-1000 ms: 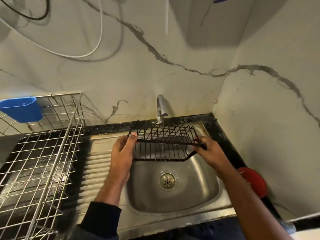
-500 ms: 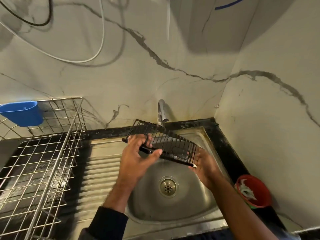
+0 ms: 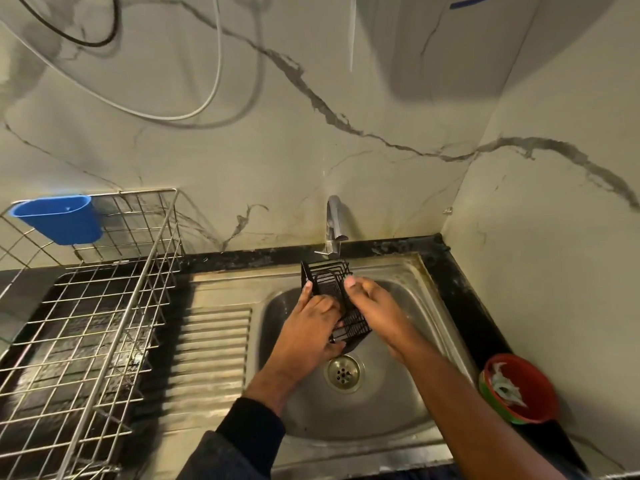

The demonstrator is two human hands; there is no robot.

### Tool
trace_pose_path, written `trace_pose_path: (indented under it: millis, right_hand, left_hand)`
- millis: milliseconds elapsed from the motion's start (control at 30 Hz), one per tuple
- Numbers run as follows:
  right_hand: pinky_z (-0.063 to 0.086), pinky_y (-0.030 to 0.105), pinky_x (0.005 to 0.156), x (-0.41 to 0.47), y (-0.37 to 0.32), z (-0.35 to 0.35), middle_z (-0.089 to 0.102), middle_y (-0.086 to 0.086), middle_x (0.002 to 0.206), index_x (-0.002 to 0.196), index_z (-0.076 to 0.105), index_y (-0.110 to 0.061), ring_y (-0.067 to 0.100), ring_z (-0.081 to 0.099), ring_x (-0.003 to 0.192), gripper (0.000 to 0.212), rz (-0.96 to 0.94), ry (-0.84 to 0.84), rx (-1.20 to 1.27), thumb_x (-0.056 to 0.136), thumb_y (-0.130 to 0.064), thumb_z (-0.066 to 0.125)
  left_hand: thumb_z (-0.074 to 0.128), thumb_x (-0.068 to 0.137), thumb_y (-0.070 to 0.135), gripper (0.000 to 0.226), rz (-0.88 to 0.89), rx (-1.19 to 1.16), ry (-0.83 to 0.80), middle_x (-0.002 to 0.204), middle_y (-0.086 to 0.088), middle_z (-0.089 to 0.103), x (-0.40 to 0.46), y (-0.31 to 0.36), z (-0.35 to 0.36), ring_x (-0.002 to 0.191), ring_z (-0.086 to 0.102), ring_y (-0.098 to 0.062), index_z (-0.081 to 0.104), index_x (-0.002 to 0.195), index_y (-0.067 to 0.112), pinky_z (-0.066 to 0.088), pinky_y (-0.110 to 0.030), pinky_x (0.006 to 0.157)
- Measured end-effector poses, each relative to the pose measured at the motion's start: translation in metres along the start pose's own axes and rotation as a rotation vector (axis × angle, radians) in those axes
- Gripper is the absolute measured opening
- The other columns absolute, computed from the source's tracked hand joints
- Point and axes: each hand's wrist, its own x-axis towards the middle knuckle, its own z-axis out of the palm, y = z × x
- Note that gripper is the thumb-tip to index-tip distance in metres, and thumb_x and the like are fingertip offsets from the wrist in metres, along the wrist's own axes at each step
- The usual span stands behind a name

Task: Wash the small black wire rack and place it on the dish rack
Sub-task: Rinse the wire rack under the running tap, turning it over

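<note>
Holding the rack (image 3: 337, 299) endwise over the sink (image 3: 429, 306), both hands are gripping it under the tap (image 3: 334, 223).
The left hand (image 3: 308, 330) is clasping its near left side and the right hand (image 3: 372, 306) is closing over the right edge; wet wire is likely slippery, so it could be slipping and dropping toward the drain (image 3: 343, 372). The dish rack (image 3: 104, 306) is standing well apart to the left, its tall wire wall and blue cup (image 3: 59, 220) calling for a lift over; a red bowl (image 3: 519, 389) is sitting on the tabletop at right.
</note>
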Motion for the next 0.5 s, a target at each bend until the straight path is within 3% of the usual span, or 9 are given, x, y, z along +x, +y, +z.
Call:
trace_pose_path:
  millis: [133,333,500]
  right_hand:
    - [0.046,0.032,0.092,0.021,-0.005,-0.002,0.058,0.003,0.138,0.144,0.046,-0.021,0.017,0.056,0.118,0.062,0.059,0.047,-0.227,0.092,-0.050,0.066]
    - [0.052,0.043,0.099,0.044,-0.010,-0.001,0.059,0.010,0.139,0.146,0.046,-0.017,0.025,0.060,0.120,0.068,0.107,0.079,-0.308,0.088,-0.044,0.070]
    - [0.053,0.038,0.096,0.049,-0.011,0.000,0.062,0.008,0.135,0.145,0.049,-0.017,0.023,0.062,0.116,0.066,0.035,0.088,-0.375,0.088,-0.043,0.071]
  left_hand:
    - [0.064,0.092,0.047,0.073,0.016,0.188,-0.028,0.148,0.004,0.049,0.012,-0.005,-0.003,0.147,0.031,-0.017,0.039,0.154,0.019,-0.022,-0.038,0.121]
    - [0.064,0.093,0.044,0.067,-0.029,0.207,-0.035,0.146,0.003,0.050,0.025,-0.007,-0.003,0.148,0.029,-0.020,0.043,0.151,0.020,-0.014,-0.044,0.126]
    - [0.064,0.092,0.046,0.060,-0.080,0.149,0.006,0.141,0.005,0.050,0.022,-0.009,0.001,0.144,0.033,-0.019,0.050,0.145,0.022,-0.013,-0.042,0.126]
